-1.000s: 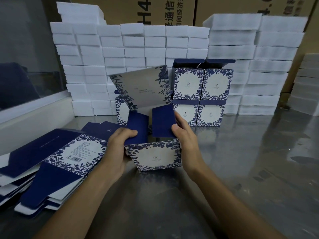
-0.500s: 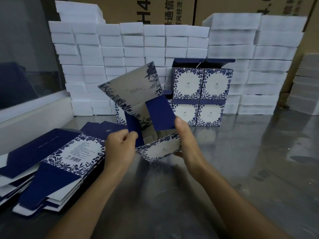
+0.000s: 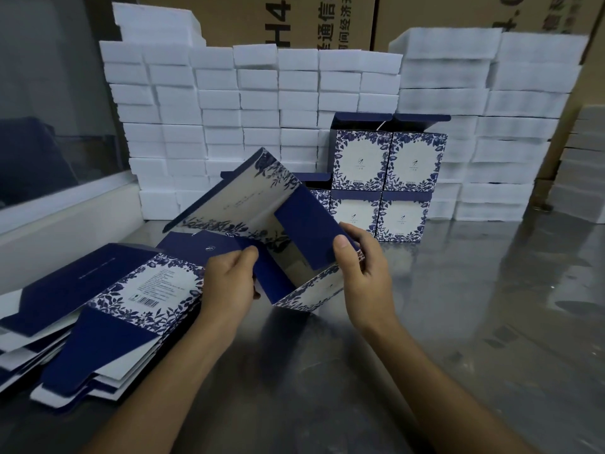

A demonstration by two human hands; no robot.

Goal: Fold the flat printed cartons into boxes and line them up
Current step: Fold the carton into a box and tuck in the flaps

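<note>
A half-opened blue-and-white floral carton (image 3: 248, 204) is tilted to the left above the steel table, its open end facing me with navy flaps showing. My left hand (image 3: 229, 283) pinches the left navy flap. My right hand (image 3: 363, 267) grips the right side, thumb on the right navy flap. A pile of flat cartons (image 3: 108, 299) lies at the left. Finished boxes (image 3: 386, 178) stand stacked two high behind the carton, with another partly hidden behind it.
White foam blocks (image 3: 248, 103) are stacked in a wall along the back, with brown shipping cartons (image 3: 294, 18) behind them. A glass partition (image 3: 49, 109) with a white ledge runs along the left. The steel table (image 3: 458, 322) reflects light at the right.
The carton was upright on the table a second ago. Both hands have lifted it and tipped it over to the left, so its open flapped end now faces me.
</note>
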